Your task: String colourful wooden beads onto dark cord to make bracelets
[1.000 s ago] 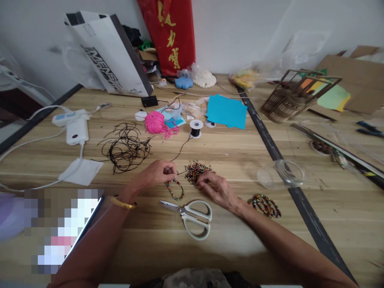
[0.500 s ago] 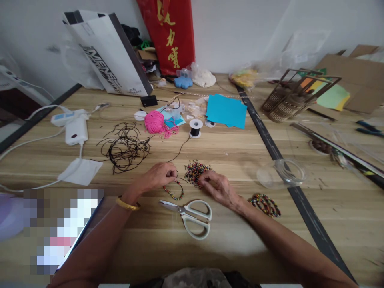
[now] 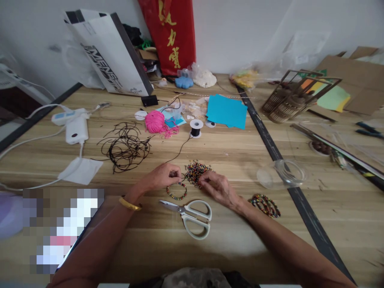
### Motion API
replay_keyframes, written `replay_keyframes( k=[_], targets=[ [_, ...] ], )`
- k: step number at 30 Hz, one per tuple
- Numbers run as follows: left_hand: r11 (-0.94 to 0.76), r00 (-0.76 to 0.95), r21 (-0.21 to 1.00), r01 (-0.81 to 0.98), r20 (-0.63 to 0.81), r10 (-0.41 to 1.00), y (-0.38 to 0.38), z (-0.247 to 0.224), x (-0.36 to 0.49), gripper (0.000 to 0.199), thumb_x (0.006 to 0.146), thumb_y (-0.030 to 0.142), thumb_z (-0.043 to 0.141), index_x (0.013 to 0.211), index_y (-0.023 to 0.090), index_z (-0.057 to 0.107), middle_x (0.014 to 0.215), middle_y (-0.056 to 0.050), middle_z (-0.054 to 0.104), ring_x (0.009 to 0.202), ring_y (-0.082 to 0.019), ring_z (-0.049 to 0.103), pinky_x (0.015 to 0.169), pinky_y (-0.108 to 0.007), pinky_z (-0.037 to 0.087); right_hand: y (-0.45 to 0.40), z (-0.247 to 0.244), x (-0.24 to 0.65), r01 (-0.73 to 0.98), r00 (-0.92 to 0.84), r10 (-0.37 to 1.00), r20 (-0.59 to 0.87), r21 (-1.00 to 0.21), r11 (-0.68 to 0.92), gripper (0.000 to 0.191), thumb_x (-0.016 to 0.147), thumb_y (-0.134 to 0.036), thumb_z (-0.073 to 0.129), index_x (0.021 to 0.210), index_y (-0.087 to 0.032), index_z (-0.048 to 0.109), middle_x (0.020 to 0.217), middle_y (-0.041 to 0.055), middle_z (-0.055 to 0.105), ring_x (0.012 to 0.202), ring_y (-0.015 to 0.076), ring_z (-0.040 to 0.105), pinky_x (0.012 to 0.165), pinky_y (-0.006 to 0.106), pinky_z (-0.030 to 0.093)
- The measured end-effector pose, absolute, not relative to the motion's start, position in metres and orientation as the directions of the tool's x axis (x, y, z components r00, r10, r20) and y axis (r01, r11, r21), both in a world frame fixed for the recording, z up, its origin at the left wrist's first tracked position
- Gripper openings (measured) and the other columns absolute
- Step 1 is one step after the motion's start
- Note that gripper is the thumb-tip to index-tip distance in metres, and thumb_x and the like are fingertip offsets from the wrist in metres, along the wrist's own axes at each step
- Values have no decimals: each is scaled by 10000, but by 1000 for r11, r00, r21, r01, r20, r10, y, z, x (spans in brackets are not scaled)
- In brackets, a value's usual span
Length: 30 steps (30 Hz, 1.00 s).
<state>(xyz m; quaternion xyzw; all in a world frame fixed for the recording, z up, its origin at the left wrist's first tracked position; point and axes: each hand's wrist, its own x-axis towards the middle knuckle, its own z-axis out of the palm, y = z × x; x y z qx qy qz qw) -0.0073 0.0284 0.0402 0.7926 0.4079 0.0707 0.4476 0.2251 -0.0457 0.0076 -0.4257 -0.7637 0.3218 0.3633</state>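
Left hand [image 3: 164, 175] holding cord [image 3: 183, 179], loose beads [image 3: 194, 171], bag [image 3: 112, 56] (“MENS”)

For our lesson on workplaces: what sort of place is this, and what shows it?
Probably a craft workspace, perhaps at home or in a small workshop: a pile of beads, a spool of black cord and scissors are on the wooden table.

On my wood tabletop [image 3: 237, 150]: scissors [image 3: 185, 211] nr me, loose beads [image 3: 194, 170] just beyond, beaded loops [image 3: 264, 205] near R, blk cord tangle [image 3: 127, 153] L, pink yarn [image 3: 155, 121] & blue sheets [image 3: 227, 112] far.
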Motion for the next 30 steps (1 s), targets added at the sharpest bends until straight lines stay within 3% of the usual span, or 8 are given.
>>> replay_keyframes(
  k=[7,21,30],
  targets=[
    [-181,669,860,478,-222,710,29,35,-9,190,773,298,604,708,121,630,593,16,566,558,-91,465,508,-174,335,-44,6,228,430,-370,892,259,-803,412,145,927,-232,467,896,-176,596,807,52,640,721,154,587,652,267,472],
    [-150,645,875,460,-213,733,31,29,-7,170,735,279,643,698,113,650,650,-12,638,611,-111,540,579,-201,402,-36,8,237,448,-253,926,281,-814,369,89,886,-226,518,843,-176,577,768,37,615,703,148,570,621,256,468],
    [-109,636,908,403,-192,747,33,21,-8,183,692,277,686,671,111,613,635,-7,620,591,-105,539,574,-206,421,-35,2,240,460,-265,931,250,-816,350,90,884,-216,516,865,-172,594,805,47,637,735,156,585,644,265,469]
  ],
)
